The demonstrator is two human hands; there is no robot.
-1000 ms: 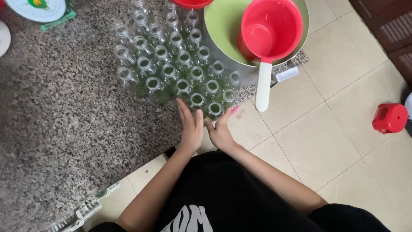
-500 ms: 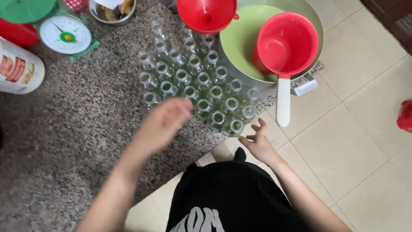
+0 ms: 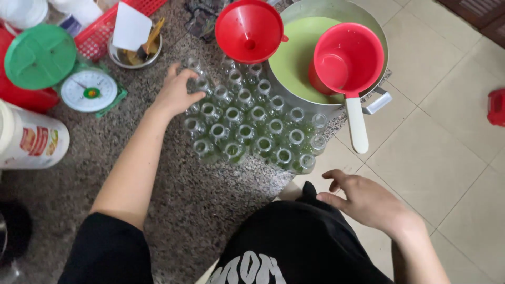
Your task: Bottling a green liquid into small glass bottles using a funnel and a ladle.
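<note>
Since half a second ago the left hand [image 3: 176,94] has stretched farther out from a blurred sweep above the near bottles to the far-left corner of the cluster of small glass bottles [image 3: 252,126], and the right hand [image 3: 368,200] has drawn back to rest by the black-clothed knee; the view has also tilted to take in more of the clutter at the far left.

The left hand now has its fingers spread and curled around one bottle at that far corner, touching its neck and shoulder; whether it grips firmly or only steadies it cannot be told. The right hand is loosely open, holding nothing, over the tiled floor [image 3: 442,158].

The bottles stand upright and uncapped in tight rows on the speckled grey mat [image 3: 173,210]. Those in the near rows seem to hold a greenish liquid; the far ones look clearer, though glare makes this uncertain. Just behind them sits a red funnel [image 3: 248,30], and beside it a wide metal basin [image 3: 329,58] of pale green liquid with a red ladle [image 3: 348,68] lying in it. A small green-faced kitchen scale [image 3: 89,90] stands left of the hand.

Judging by this, filling looks partly done, with the far rows and all capping left.
</note>
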